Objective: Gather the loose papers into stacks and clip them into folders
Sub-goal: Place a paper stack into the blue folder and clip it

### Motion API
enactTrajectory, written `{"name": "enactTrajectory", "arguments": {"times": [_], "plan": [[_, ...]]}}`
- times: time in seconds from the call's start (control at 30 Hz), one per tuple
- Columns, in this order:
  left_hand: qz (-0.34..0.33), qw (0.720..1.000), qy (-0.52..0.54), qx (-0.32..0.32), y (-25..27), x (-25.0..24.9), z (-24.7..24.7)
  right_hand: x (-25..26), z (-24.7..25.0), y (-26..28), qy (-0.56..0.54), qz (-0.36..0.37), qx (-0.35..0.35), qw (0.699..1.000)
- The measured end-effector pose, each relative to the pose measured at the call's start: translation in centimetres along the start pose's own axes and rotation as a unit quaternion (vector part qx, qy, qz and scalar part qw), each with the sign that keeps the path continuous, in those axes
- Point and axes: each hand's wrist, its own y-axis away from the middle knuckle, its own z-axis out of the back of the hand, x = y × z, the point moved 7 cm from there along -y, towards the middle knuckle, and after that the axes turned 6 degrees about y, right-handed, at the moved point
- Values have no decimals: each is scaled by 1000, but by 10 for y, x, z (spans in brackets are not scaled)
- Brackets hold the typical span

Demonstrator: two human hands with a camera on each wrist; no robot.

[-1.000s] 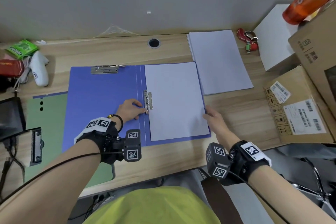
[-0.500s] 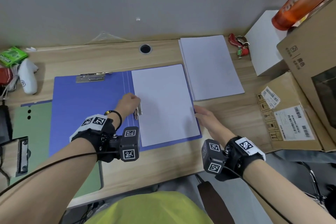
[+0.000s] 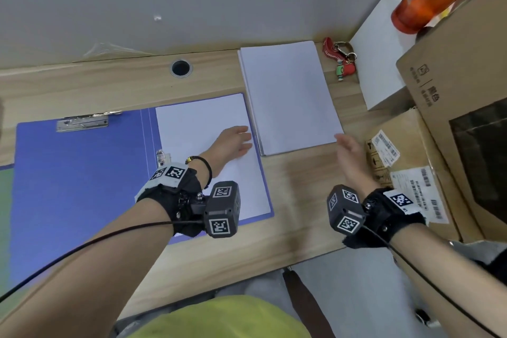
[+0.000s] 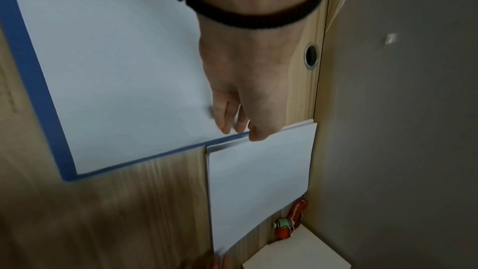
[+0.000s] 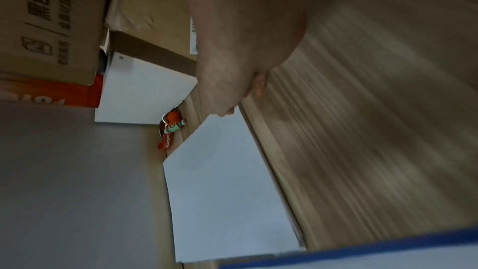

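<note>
Since the earlier frame, both our hands have left the clip and the near corner of the filed sheets and travelled toward the loose paper stack (image 3: 290, 96). Our left hand (image 3: 231, 143) now lies over the far right part of the filed sheets (image 3: 203, 129) in the open blue folder (image 3: 82, 186), fingers extended and relaxed, holding nothing; in the left wrist view its fingertips (image 4: 254, 134) reach the folder's right edge, just at the stack's near left side. Our right hand (image 3: 349, 153) hovers open over the wooden desk (image 3: 296, 181), fingers pointing at the stack's near right corner; contact cannot be confirmed, and the right wrist view is motion-blurred. Between the hands lies the stack, just beside the folder, separate from it. The folder's spine clip (image 3: 162, 157) sits just behind our left wrist. Beyond the right hand: a red keychain (image 3: 341, 59) and a white box (image 3: 380, 63); to its right, labelled cardboard boxes (image 3: 411, 162).
</note>
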Motion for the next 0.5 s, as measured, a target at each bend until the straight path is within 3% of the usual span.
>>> {"name": "enactTrajectory", "arguments": {"times": [0.13, 0.5], "plan": [[1, 1000, 25, -12, -12, -2, -13, 6, 9, -28, 8, -8, -18, 1000], [-2, 999, 24, -33, -11, -4, -22, 7, 8, -49, -35, -17, 39, 998]]}}
